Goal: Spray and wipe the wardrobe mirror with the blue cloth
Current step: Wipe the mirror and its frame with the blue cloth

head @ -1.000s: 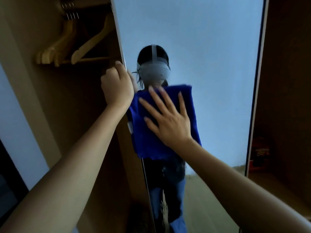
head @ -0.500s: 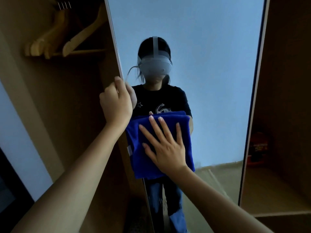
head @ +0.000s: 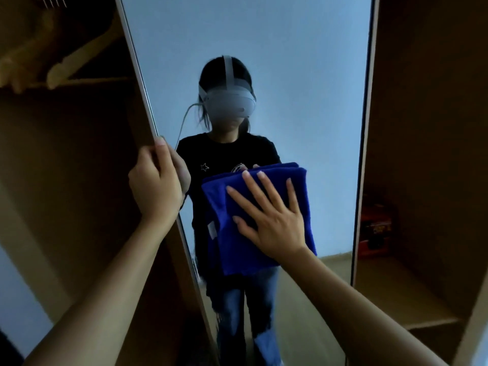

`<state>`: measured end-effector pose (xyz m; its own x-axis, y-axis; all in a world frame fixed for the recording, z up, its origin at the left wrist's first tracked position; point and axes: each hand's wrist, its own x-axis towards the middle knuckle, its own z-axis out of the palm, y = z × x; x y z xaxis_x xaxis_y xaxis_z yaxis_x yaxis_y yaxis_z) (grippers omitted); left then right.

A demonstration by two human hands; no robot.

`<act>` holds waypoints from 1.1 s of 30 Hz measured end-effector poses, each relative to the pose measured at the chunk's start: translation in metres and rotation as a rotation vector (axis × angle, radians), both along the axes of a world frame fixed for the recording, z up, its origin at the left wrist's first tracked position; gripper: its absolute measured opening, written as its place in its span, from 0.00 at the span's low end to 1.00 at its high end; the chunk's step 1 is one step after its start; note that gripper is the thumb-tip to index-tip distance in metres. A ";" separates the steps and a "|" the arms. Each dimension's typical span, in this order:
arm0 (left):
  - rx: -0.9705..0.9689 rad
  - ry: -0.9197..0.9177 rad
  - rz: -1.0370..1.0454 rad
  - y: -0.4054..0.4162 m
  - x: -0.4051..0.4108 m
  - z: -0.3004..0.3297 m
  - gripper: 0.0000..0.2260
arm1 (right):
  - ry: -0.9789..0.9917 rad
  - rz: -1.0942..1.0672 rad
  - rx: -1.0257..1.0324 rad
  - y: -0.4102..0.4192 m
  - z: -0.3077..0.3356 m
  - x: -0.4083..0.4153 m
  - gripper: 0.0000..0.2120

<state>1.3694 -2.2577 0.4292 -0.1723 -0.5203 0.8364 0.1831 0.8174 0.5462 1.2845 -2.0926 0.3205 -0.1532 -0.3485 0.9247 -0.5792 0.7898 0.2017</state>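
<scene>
The tall wardrobe mirror (head: pixel 303 75) fills the middle of the head view, on an open door. A folded blue cloth (head: pixel 237 244) lies flat against the glass at mid height. My right hand (head: pixel 272 220) presses on the cloth with its fingers spread and straight. My left hand (head: pixel 157 186) grips the mirror door's left edge, fingers curled round it, just left of the cloth. A person wearing a headset is reflected in the glass. No spray bottle is in sight.
Wooden hangers (head: pixel 66 62) hang inside the open wardrobe at the upper left. At the right is a wardrobe shelf (head: pixel 401 294) with a red box (head: pixel 375 231) on it. Reflected floor shows at the mirror's bottom.
My right hand has slid the blue cloth down the glass and a little to the right. My left hand has moved down the door's edge, still gripping it.
</scene>
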 end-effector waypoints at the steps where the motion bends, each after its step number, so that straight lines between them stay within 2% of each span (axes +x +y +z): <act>1: 0.005 0.011 0.003 0.001 -0.001 0.000 0.19 | 0.010 -0.004 -0.023 0.010 0.002 -0.005 0.26; 6: 0.056 0.049 0.003 0.006 -0.003 -0.001 0.19 | 0.040 -0.036 -0.109 0.058 0.008 -0.029 0.26; 10: 0.083 0.074 0.022 0.008 -0.006 -0.007 0.18 | -0.048 -0.074 -0.148 0.091 0.001 -0.043 0.27; 14: 0.097 0.077 0.049 0.010 -0.007 -0.022 0.19 | -0.112 -0.106 -0.180 0.095 -0.015 -0.042 0.27; 19: 0.154 -0.005 0.066 0.017 0.000 -0.053 0.19 | -0.205 -0.078 -0.181 0.092 -0.012 -0.037 0.28; 22: 0.187 -0.016 0.050 0.019 0.001 -0.052 0.18 | -0.184 -0.057 -0.170 0.088 0.017 -0.035 0.28; 28: 0.152 0.005 0.007 0.016 0.001 -0.056 0.15 | -0.047 -0.047 -0.170 0.093 0.146 -0.044 0.27; 30: 0.172 0.011 0.013 0.017 -0.001 -0.056 0.15 | -0.032 -0.064 -0.198 0.090 0.150 -0.045 0.27; 33: 0.196 0.031 0.021 0.020 -0.004 -0.056 0.16 | -0.063 -0.064 -0.224 0.087 0.119 -0.043 0.27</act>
<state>1.3659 -2.2381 0.3730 -0.1353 -0.6772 0.7232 0.1868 0.6994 0.6899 1.2417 -2.0058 0.4393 -0.2279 -0.1234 0.9658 -0.5328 0.8460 -0.0177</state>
